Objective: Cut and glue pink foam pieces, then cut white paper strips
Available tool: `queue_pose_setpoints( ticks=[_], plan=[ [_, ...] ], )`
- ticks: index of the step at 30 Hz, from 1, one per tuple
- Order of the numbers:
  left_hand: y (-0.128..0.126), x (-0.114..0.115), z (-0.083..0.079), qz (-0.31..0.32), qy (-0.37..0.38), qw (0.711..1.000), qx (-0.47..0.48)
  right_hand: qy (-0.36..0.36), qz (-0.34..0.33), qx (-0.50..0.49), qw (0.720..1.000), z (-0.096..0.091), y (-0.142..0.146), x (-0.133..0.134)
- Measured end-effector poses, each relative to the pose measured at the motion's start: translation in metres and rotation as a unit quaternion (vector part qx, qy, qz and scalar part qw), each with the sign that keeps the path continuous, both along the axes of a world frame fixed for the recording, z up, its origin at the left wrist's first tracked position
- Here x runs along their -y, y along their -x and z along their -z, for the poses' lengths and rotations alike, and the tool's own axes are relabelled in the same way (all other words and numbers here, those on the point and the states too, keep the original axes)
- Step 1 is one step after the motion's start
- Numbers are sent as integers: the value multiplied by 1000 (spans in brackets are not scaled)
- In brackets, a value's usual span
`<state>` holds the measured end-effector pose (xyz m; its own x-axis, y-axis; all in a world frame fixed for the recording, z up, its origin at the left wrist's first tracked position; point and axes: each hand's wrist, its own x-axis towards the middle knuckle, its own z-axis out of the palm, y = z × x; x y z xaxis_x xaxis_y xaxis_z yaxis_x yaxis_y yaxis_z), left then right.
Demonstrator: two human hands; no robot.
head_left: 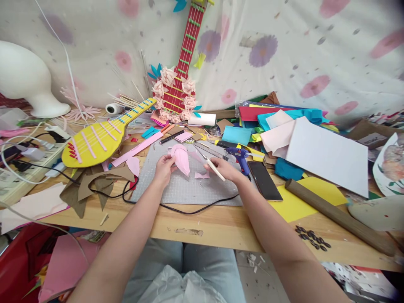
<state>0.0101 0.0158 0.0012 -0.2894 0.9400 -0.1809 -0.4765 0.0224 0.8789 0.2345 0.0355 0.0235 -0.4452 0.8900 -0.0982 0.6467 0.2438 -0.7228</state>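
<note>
My left hand [165, 170] pinches a pink paper petal piece [181, 160] between thumb and fingers, its pointed end hanging toward me. In my right hand [222, 167] is a pair of scissors [215, 169] with a white handle, the thin metal blades pointing up and left toward the petal. The blades look apart from the pink paper, and part of the handle is hidden by my fingers. A small pink paper scrap [202, 175] lies between my hands on the grey cutting mat [189, 194].
A blue glue gun [241, 160] and a black phone [265, 181] lie right of my right hand. A black cable [195, 211] crosses the mat's front. A yellow paper lute [94, 143] stands left; a red one with paper flowers [173, 92] leans behind. Coloured paper [236, 135] is piled behind.
</note>
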Motion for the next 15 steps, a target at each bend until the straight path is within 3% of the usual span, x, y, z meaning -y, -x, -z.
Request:
queue_pose_setpoints(
  ticks=[5,9,15],
  plan=[
    [3,3,0,43,-8,999,21,9,-66,121,990,-19,-9,-3],
    [1,4,-1,49,1,999,17,92,-135,93,982,-32,-5,-2],
    [-1,5,-1,37,3,999,3,119,-148,66,980,-34,1,-2]
  ],
)
